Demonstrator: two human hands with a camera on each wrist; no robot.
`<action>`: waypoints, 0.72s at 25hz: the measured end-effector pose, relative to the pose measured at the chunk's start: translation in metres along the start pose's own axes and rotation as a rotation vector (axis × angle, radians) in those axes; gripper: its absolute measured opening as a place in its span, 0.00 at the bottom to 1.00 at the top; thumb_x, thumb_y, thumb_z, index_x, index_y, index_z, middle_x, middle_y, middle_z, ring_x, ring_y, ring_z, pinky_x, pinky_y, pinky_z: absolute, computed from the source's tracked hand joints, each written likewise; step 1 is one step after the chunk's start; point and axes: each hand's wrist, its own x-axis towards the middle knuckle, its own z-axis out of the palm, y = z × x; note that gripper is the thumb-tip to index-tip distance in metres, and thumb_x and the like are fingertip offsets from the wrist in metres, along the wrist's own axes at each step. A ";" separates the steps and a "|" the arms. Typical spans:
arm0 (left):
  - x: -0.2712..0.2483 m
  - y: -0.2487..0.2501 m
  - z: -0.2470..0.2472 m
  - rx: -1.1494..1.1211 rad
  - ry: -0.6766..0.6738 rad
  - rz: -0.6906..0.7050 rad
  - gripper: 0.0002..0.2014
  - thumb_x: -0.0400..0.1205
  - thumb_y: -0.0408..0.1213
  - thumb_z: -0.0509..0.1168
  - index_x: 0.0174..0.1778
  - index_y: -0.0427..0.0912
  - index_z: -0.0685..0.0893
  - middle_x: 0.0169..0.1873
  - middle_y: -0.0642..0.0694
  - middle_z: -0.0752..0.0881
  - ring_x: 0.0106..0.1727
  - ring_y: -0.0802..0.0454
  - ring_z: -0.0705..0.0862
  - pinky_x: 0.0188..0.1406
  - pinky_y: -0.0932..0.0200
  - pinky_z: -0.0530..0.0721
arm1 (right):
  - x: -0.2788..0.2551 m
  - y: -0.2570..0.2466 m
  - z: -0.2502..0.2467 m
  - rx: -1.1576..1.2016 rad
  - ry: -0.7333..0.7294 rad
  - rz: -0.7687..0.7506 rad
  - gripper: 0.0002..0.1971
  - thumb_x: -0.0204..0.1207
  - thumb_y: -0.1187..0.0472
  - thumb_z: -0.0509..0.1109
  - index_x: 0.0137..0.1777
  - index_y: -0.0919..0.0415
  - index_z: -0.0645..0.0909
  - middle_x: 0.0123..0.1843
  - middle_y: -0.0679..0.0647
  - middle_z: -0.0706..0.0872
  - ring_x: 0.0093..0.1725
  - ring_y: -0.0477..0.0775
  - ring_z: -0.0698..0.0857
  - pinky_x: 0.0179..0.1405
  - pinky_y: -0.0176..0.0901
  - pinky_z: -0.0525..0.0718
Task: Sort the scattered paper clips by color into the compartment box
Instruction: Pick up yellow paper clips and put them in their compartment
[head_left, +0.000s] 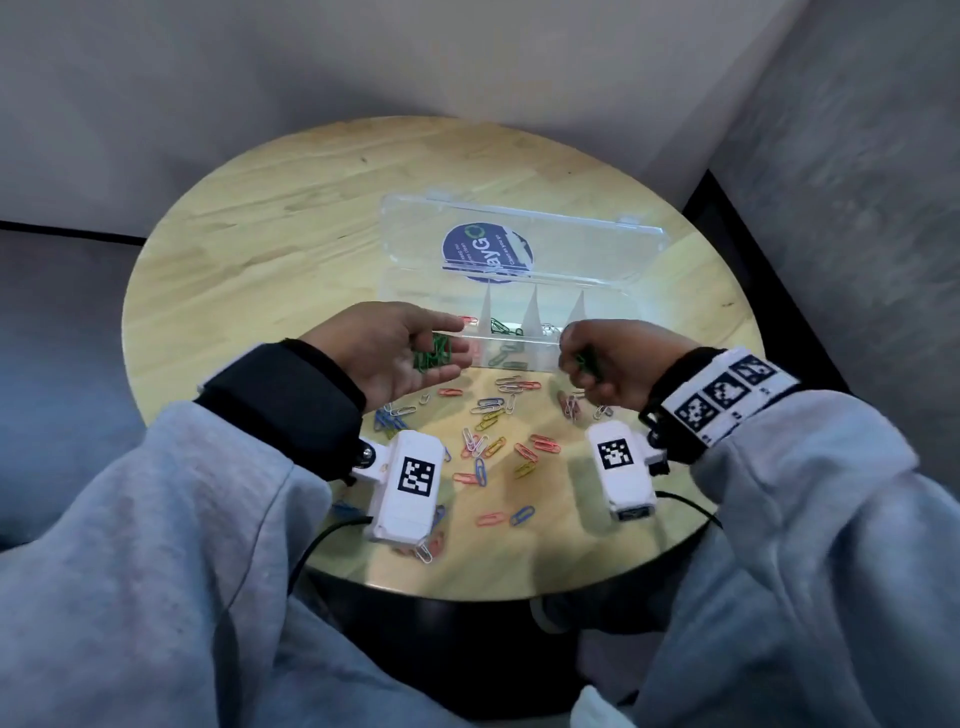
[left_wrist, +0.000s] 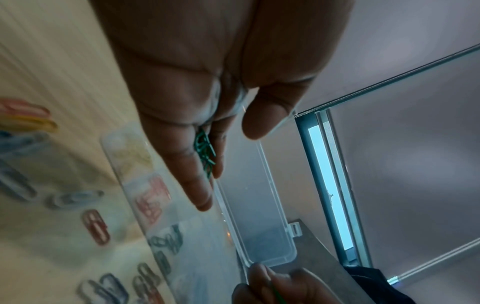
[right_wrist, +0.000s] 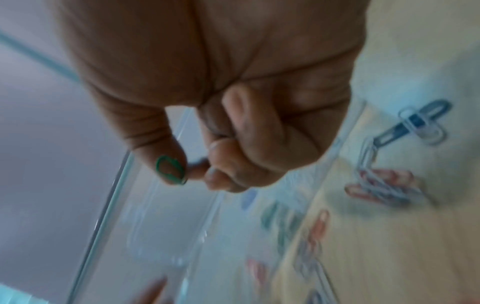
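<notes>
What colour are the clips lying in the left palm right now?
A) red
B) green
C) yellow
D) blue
B: the head view shows a small heap of green clips resting in the cupped left hand, and the left wrist view shows the same green clips against its fingers.
</notes>
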 end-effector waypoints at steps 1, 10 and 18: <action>0.001 0.002 0.003 -0.039 -0.036 0.005 0.17 0.79 0.20 0.45 0.48 0.32 0.79 0.43 0.37 0.81 0.45 0.45 0.84 0.45 0.60 0.88 | -0.003 -0.002 -0.011 0.131 0.029 -0.007 0.12 0.77 0.66 0.56 0.32 0.57 0.68 0.26 0.53 0.73 0.18 0.46 0.68 0.12 0.28 0.59; 0.010 0.011 0.000 -0.183 0.015 0.032 0.22 0.75 0.20 0.40 0.51 0.33 0.79 0.51 0.34 0.81 0.51 0.45 0.84 0.42 0.61 0.88 | -0.006 0.008 -0.034 0.572 0.138 0.002 0.09 0.77 0.70 0.54 0.41 0.65 0.76 0.29 0.58 0.82 0.20 0.48 0.82 0.17 0.30 0.80; 0.023 0.014 0.032 -0.197 -0.031 0.042 0.20 0.77 0.22 0.42 0.57 0.31 0.76 0.49 0.36 0.76 0.54 0.42 0.78 0.52 0.57 0.80 | -0.001 -0.027 -0.013 0.527 -0.021 -0.034 0.15 0.78 0.69 0.51 0.57 0.74 0.75 0.47 0.69 0.82 0.45 0.63 0.85 0.43 0.44 0.89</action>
